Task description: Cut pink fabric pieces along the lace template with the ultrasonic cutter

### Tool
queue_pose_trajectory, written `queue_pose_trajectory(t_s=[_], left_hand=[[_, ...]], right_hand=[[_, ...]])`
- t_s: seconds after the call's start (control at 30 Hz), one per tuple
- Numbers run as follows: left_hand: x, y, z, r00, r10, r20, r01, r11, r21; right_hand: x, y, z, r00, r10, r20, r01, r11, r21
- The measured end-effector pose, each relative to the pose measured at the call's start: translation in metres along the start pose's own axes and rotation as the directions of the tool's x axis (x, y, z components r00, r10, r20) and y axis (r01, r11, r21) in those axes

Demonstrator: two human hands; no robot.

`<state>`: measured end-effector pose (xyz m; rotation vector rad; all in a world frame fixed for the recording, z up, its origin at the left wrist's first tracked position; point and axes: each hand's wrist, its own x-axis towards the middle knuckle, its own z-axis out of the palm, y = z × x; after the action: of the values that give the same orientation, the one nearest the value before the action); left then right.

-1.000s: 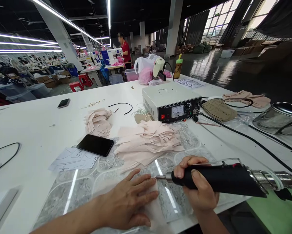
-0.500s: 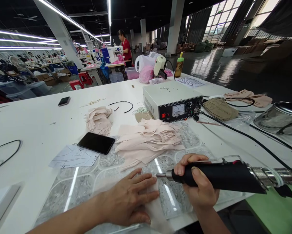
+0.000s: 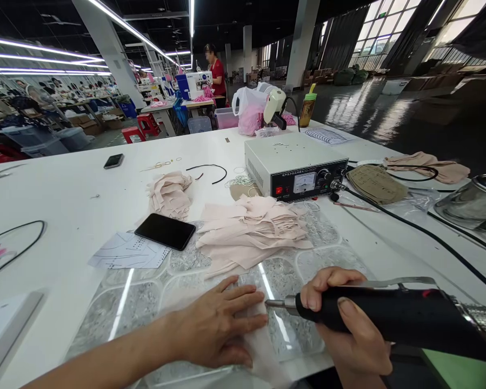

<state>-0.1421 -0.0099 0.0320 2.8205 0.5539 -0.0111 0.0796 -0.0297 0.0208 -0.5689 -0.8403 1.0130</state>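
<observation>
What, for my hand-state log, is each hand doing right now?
Left hand: open, flat on the thin pale fabric piece on the grey patterned mat.
Right hand: closed around the black cylindrical tool with a metal tip.

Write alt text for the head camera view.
Right hand grips a black handheld tool, its metal tip beside the left hand, which lies flat on pale fabric over a marbled mat. Behind: beige fabric pile, phone, white control box.
</observation>
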Motion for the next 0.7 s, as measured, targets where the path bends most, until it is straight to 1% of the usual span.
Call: queue_pose_trajectory(t_s=[0.13,0.23,0.3,0.43,0.6,0.7], left_hand=[[-0.0007,0.0004,0.0007,1.0,-0.006,-0.018,0.006,1.0,0.003],[-0.0011,0.0,0.0019,0.999,0.001,-0.033,-0.001,1.0,0.007],[-0.001,-0.0002,0.0023,0.999,0.008,-0.035,-0.008,1.0,0.011],[-0.0016,-0.0006,0.0032,0.999,0.016,-0.047,-0.016,1.0,0.006],[-0.0042,-0.0004,0.0042,1.0,0.014,-0.002,-0.014,1.0,-0.028],[-0.005,-0.0003,0.0042,1.0,0.011,0.01,-0.01,0.999,-0.048]], right_hand=[[-0.0002,0.0017,-0.0011,1.0,0.005,0.009,-0.005,1.0,-0.003],[-0.0001,0.0013,-0.0016,0.998,-0.008,0.065,0.011,0.999,-0.04],[0.0002,0.0008,-0.0005,0.997,-0.017,0.078,0.023,0.997,-0.072],[0.0005,0.001,0.0025,0.999,-0.035,0.036,0.038,0.997,-0.073],[-0.0019,-0.0013,-0.0021,1.0,-0.004,-0.028,0.003,1.0,-0.022],[-0.0039,-0.0055,-0.0055,0.999,0.006,-0.046,-0.006,1.0,-0.011]])
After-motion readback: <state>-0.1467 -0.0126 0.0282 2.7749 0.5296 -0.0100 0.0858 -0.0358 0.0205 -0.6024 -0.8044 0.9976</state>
